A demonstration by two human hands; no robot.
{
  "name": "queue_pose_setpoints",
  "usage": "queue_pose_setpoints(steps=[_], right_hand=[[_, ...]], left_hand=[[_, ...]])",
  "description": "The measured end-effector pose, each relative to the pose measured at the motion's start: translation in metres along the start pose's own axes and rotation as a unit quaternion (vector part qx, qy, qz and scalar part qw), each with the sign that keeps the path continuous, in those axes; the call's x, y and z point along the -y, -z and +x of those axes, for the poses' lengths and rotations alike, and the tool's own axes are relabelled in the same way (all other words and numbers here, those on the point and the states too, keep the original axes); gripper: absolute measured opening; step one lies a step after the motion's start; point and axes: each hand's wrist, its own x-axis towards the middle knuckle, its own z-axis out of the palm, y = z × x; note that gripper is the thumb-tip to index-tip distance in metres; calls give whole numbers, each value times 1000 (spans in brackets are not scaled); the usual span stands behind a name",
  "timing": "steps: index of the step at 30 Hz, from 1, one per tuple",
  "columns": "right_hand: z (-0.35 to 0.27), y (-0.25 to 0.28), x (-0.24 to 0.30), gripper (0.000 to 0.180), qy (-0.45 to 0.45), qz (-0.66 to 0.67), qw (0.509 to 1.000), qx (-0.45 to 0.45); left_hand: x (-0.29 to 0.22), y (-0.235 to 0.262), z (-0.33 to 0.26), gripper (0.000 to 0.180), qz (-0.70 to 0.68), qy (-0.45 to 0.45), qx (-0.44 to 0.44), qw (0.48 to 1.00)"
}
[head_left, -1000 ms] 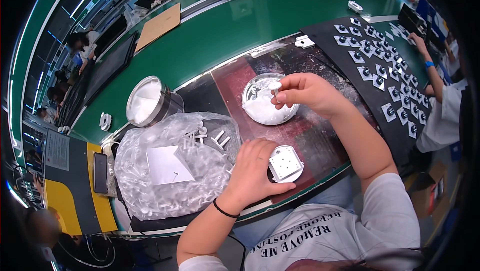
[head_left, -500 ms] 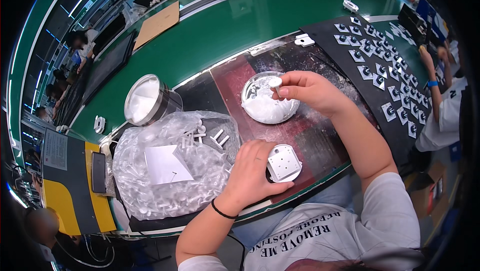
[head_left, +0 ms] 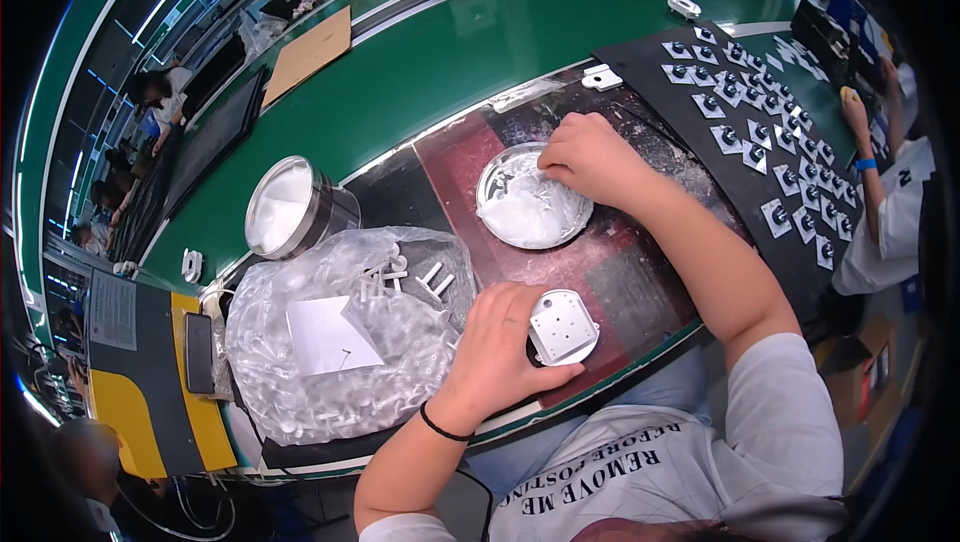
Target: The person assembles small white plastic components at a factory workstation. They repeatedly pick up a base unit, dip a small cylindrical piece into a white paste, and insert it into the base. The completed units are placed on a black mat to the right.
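Note:
My left hand (head_left: 498,347) lies at the near edge of the table, fingers and thumb curved round the side of a white rounded housing plate (head_left: 563,330) with small holes. Over the far right rim of a round metal dish (head_left: 497,180), my right hand (head_left: 598,160) is closed in a pinch, fingertips down. The white flat-headed pin it held a moment earlier is hidden behind those fingers. White paste or grease (head_left: 535,217) covers much of the dish. Left of my left hand sits a clear plastic bag (head_left: 265,342) full of white pins, a few lying loose on top.
An open metal tin (head_left: 283,207) with white contents stands behind the bag. On the right, a black mat (head_left: 690,147) carries rows of small white-and-black parts. White housings (head_left: 602,78) lie on the green table (head_left: 440,62). A co-worker's arm (head_left: 868,192) shows at far right.
My right hand has lowered the white pin toward the dish's far rim, so the pin no longer shows. My left hand stays at the plate. The whole view has shifted slightly.

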Motion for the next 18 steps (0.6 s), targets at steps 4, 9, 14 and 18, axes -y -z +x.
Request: queue_pose_setpoints(steps=[4, 9, 14, 18], right_hand=[[1, -1, 0, 6, 18, -17, 1000, -2], [0, -1, 0, 4, 36, -18, 999, -8], [-1, 0, 0, 4, 46, -25, 999, -11], [-1, -1, -1, 5, 45, -27, 999, -8]], left_hand=[[0, 1, 0, 78, -1, 3, 2, 1000], [0, 1, 0, 77, 0, 5, 2, 1000], [0, 0, -1, 76, -1, 4, -1, 1000], [0, 1, -1, 76, -1, 5, 0, 1000]])
